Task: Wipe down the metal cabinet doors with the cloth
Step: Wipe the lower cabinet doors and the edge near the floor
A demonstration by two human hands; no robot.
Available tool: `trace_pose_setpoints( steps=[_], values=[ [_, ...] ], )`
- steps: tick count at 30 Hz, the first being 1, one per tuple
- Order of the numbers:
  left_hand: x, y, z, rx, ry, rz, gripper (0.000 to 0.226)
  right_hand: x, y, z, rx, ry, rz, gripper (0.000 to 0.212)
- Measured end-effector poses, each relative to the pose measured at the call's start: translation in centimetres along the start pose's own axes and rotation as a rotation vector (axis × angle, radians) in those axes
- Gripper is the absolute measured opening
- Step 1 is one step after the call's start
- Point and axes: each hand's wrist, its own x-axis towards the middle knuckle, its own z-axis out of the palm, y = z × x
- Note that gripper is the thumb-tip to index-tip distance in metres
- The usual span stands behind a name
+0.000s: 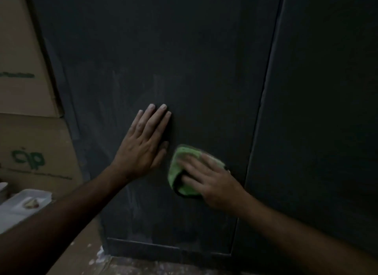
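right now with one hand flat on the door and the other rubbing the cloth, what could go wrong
The left hand is pressed bare on the dark cabinet door, so it may leave fresh prints on the panel. Pale streaks already show above and below it, so the green cloth under the right hand might smear dust rather than lift it. In this dim light, missed patches would be hard to spot.

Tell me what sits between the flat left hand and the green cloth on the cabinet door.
Nothing. In the head view only a narrow strip of bare dark door separates the left hand from the green cloth, which the right hand presses down.
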Motion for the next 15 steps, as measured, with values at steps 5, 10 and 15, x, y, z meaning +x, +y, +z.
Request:
trace_pose_setpoints(
  steps=[5,10,15],
  values=[
    [0.0,-3.2,-1.1,0.114,-0.168,0.173,0.083,2.3,4.2,-2.4,0.023,0.158,0.098,0.036],
    [-0.4,-3.5,0.0,0.135,-0.15,0.172,0.083,7.0,6.5,-4.0,0.038,0.448,0.47,0.045],
    [-0.4,-2.7,0.6,0.099,-0.109,0.126,0.084,-5.6,-4.2,4.1,-0.001,-0.137,-0.137,0.024]
  ],
)
